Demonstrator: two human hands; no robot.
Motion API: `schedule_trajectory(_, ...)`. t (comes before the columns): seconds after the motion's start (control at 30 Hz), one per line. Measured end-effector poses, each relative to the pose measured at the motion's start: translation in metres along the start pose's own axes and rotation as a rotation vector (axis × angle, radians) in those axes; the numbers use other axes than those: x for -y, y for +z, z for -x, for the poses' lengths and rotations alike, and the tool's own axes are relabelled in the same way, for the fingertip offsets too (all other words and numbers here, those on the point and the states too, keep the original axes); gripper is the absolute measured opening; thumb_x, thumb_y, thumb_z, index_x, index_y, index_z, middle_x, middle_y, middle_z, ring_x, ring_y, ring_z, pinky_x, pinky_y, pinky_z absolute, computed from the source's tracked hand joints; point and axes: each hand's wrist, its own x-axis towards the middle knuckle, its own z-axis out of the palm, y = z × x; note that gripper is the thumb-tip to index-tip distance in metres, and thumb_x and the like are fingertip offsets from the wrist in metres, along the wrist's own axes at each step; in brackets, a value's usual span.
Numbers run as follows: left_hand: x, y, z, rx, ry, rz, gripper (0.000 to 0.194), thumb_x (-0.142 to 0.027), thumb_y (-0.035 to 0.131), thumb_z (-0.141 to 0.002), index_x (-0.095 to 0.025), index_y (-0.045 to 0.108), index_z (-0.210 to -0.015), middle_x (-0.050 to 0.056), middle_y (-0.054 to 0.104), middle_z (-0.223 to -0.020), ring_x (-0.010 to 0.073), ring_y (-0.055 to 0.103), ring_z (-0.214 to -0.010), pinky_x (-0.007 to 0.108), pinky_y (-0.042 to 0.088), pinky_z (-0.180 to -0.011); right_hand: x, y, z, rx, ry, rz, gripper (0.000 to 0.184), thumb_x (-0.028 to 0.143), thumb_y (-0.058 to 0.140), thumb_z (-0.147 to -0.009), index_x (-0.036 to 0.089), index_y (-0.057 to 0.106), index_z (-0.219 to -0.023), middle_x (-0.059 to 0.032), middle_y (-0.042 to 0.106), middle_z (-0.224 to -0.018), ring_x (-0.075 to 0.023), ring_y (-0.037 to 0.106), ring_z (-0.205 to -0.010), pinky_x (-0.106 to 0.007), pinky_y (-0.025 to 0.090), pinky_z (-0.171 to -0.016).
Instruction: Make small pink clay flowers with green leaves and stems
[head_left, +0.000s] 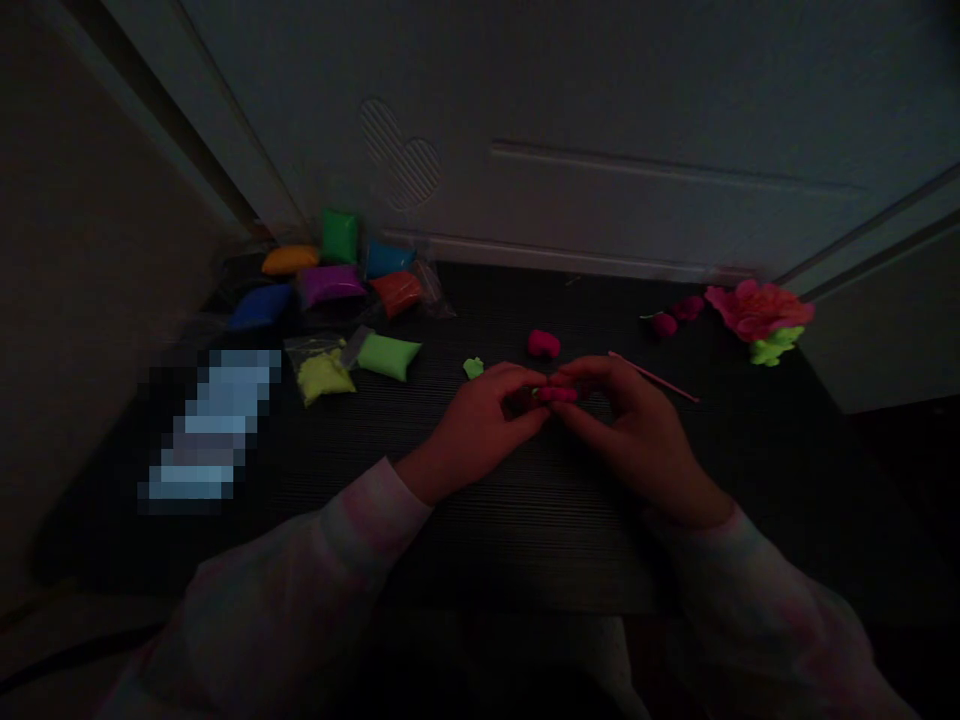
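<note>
Between the fingertips of both hands sits a small pink clay piece point(559, 395), with a speck of green at its left end. My left hand point(487, 415) pinches it from the left, thumb below and fingers above. From the right, my right hand point(637, 430) grips the same piece in a like pinch. Just beyond the fingers lies a pink clay lump point(544, 344). A small light-green clay bit point(473, 368) rests near my left knuckles. Past my right hand, a thin pink modelling tool point(656, 377) lies slanted on the dark table point(510, 540).
At the back left lie several clay packets, among them a purple one point(331, 286), a light-green one point(388, 356) and an opened yellow one point(325, 375). A blurred-out bright rectangle point(221, 420) is at left. A pink flower point(761, 308) and dark-pink cherry-like pieces point(666, 323) lie at right.
</note>
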Motion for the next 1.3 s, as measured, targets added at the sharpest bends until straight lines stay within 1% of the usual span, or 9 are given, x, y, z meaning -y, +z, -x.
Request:
schedule_trajectory(0.1, 0.0005, 0.0013, 0.0025, -0.087, 0.178, -0.180, 0.025, -0.011, 0.056, -0.072, -0.015, 0.057, -0.096, 0.005, 0.060, -0.098, 0.0149, 0.056, -0.090, 0.028, 0.046, -0.078, 0.0021, -0.0014, 0.0004, -0.010, -0.109, 0.125, 0.026, 0.014, 0.058, -0.072, 0.022, 0.052, -0.097, -0.0013, 0.060, -0.091, -0.0151, 0.056, -0.081, -0.030, 0.046, -0.074)
schedule_trajectory(0.2, 0.0018, 0.0022, 0.0047, -0.155, 0.319, -0.321, 0.025, -0.010, 0.053, -0.074, -0.015, 0.054, -0.099, 0.006, 0.060, -0.100, 0.0157, 0.054, -0.095, 0.031, 0.044, -0.083, 0.0028, -0.0024, 0.0006, -0.020, -0.232, 0.238, 0.025, 0.014, 0.056, -0.074, 0.022, 0.051, -0.098, -0.0025, 0.060, -0.090, -0.0159, 0.056, -0.082, -0.032, 0.045, -0.077)
schedule_trajectory(0.27, 0.0032, 0.0022, 0.0054, -0.183, 0.380, -0.390, 0.025, -0.010, 0.051, -0.076, -0.016, 0.053, -0.100, 0.006, 0.060, -0.101, 0.0162, 0.054, -0.096, 0.032, 0.044, -0.085, 0.0022, -0.0026, 0.0010, -0.013, -0.272, 0.276, 0.025, 0.016, 0.055, -0.075, 0.022, 0.051, -0.099, -0.0033, 0.060, -0.091, -0.0167, 0.056, -0.083, -0.033, 0.045, -0.077)
schedule_trajectory(0.4, 0.0053, 0.0013, 0.0052, -0.220, 0.441, -0.448, 0.022, -0.010, 0.051, -0.076, -0.015, 0.053, -0.098, 0.006, 0.060, -0.101, 0.0157, 0.054, -0.096, 0.031, 0.044, -0.084, 0.0012, -0.0027, 0.0016, -0.012, -0.273, 0.302, 0.023, 0.018, 0.054, -0.077, 0.022, 0.050, -0.099, -0.0032, 0.060, -0.090, -0.0165, 0.056, -0.081, -0.032, 0.046, -0.072)
schedule_trajectory(0.63, 0.0073, 0.0007, 0.0041, -0.227, 0.474, -0.486, 0.020, -0.011, 0.052, -0.076, -0.015, 0.057, -0.095, 0.006, 0.059, -0.099, 0.0148, 0.054, -0.094, 0.029, 0.045, -0.082, 0.0015, -0.0036, 0.0011, -0.022, -0.312, 0.322, 0.023, 0.017, 0.055, -0.076, 0.020, 0.051, -0.097, -0.0036, 0.061, -0.090, -0.0162, 0.056, -0.083, -0.031, 0.046, -0.075)
schedule_trajectory(0.8, 0.0072, 0.0008, 0.0037, -0.239, 0.479, -0.486, 0.019, -0.010, 0.052, -0.075, -0.014, 0.057, -0.093, 0.006, 0.060, -0.099, 0.0149, 0.053, -0.094, 0.029, 0.045, -0.082, 0.0006, -0.0039, 0.0017, -0.017, -0.307, 0.319, 0.020, 0.016, 0.055, -0.076, 0.021, 0.053, -0.095, -0.0036, 0.061, -0.090, -0.0170, 0.057, -0.084, -0.034, 0.046, -0.076)
schedule_trajectory(1.03, 0.0048, 0.0016, 0.0033, -0.251, 0.412, -0.438, 0.021, -0.009, 0.054, -0.074, -0.013, 0.056, -0.094, 0.007, 0.060, -0.097, 0.0149, 0.054, -0.094, 0.029, 0.045, -0.084, 0.0003, -0.0036, 0.0011, 0.004, -0.305, 0.303, 0.015, 0.015, 0.053, -0.076, 0.021, 0.053, -0.090, -0.0040, 0.061, -0.088, -0.0174, 0.057, -0.084, -0.035, 0.046, -0.075)
schedule_trajectory(1.3, 0.0038, 0.0015, 0.0032, -0.195, 0.382, -0.403, 0.022, -0.011, 0.054, -0.074, -0.015, 0.055, -0.095, 0.006, 0.058, -0.099, 0.0140, 0.054, -0.094, 0.030, 0.045, -0.083, 0.0009, -0.0050, 0.0002, 0.022, -0.262, 0.305, 0.014, 0.014, 0.053, -0.075, 0.021, 0.052, -0.087, -0.0035, 0.060, -0.085, -0.0172, 0.056, -0.080, -0.034, 0.046, -0.073)
